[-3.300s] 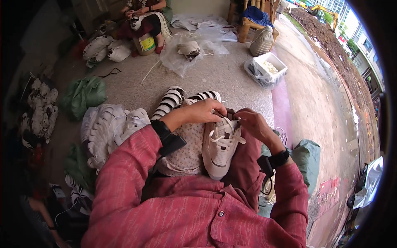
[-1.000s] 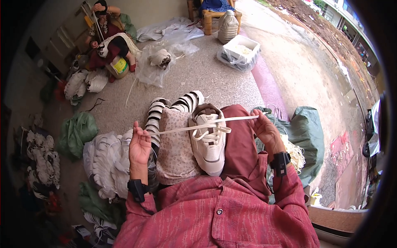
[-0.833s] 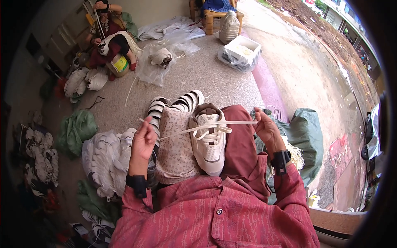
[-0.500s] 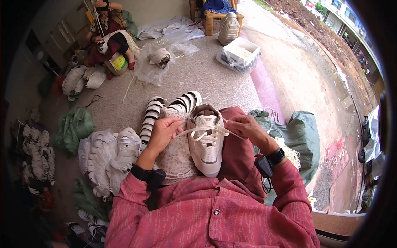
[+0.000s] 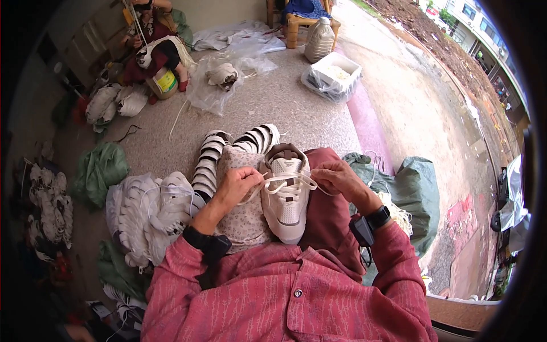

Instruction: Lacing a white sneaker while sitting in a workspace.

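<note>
A white sneaker [image 5: 284,214] with a brown lining rests on my lap, its toe toward me. White shoelace [image 5: 289,178] crosses its front in a bow-like loop above the laced rows. My left hand [image 5: 241,183] pinches the lace just left of the shoe, fingers closed. On the other side, my right hand [image 5: 335,178] is closed on the lace near the shoe's collar. A floral cloth [image 5: 242,199] covers my left leg, and stacked white shoe uppers [image 5: 208,162] lie beyond it.
White shoe uppers in plastic [image 5: 145,219] and a green bag [image 5: 101,174] are at left. A grey-green sack [image 5: 419,199] with loose laces [image 5: 397,214] is at right. Ahead stand a white box [image 5: 336,74] and a wrapped jug [image 5: 320,41]. Another person [image 5: 162,54] sits far left.
My left hand has moved a little right, closer to the shoe, and the lace on that side hangs looser. My right hand stays almost in place. The view has shifted slightly.
</note>
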{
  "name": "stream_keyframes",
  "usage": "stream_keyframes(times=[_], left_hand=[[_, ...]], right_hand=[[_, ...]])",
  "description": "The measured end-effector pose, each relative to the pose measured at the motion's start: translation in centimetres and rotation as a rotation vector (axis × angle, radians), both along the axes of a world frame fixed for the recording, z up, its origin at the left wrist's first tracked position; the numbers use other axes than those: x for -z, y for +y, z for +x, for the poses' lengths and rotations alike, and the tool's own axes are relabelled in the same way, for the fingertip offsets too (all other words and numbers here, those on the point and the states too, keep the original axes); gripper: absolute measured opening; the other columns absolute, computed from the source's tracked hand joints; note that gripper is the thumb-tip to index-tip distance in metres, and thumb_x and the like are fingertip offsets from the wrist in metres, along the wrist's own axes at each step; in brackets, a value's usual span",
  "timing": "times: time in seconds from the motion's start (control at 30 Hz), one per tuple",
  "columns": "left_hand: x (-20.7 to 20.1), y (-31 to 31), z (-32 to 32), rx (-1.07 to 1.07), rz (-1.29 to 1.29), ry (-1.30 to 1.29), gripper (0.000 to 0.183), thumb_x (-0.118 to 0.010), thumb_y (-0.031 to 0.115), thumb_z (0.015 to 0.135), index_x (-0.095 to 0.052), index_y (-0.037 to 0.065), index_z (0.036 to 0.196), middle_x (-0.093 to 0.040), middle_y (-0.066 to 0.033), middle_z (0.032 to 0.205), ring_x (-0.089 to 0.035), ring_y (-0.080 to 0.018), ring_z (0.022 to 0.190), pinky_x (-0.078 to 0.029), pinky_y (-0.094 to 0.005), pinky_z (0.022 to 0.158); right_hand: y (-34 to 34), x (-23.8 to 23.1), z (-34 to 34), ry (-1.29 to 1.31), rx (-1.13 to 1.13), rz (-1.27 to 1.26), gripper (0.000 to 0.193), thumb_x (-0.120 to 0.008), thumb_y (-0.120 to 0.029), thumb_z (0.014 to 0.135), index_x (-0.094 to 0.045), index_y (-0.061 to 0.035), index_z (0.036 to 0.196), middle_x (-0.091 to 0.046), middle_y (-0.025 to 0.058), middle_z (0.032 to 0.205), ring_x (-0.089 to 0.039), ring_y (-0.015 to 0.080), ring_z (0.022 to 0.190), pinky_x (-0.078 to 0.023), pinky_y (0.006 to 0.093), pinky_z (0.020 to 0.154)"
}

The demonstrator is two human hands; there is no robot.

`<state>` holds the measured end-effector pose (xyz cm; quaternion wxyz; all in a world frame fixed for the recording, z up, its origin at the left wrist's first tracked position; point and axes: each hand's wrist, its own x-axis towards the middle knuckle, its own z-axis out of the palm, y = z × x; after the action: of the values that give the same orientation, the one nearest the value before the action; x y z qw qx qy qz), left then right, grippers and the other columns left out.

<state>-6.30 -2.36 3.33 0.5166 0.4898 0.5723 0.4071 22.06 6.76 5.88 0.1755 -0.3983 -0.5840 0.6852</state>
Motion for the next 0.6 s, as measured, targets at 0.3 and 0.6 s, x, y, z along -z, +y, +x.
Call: stream_keyframes(times=[0.3, 0.6], left_hand=[[1.3, 0.6, 0.1, 0.011, 0.078, 0.062, 0.024, -0.060, 0.022, 0.087, -0.068, 0.001, 0.080, -0.060, 0.0018, 0.067, -0.051, -0.0055, 0.064, -0.041, -0.0233, 0.058], [1.2, 1.3, 0.6, -0.051, 0.126, 0.021, 0.023, -0.057, 0.020, 0.085, -0.066, 0.001, 0.074, -0.061, -0.0005, 0.067, -0.052, -0.0081, 0.062, -0.043, -0.0246, 0.059]], right_hand=[[-0.4, -0.3, -1.2, 0.032, 0.042, 0.014, 0.026, -0.058, -0.021, 0.095, -0.062, -0.0052, 0.075, -0.048, -0.0060, 0.058, -0.040, 0.0025, 0.049, -0.028, 0.0213, 0.045], [0.2, 0.4, -2.0, -0.049, 0.023, 0.120, 0.026, -0.059, -0.024, 0.096, -0.060, -0.0061, 0.077, -0.049, -0.0055, 0.061, -0.042, 0.0031, 0.052, -0.031, 0.0214, 0.047]])
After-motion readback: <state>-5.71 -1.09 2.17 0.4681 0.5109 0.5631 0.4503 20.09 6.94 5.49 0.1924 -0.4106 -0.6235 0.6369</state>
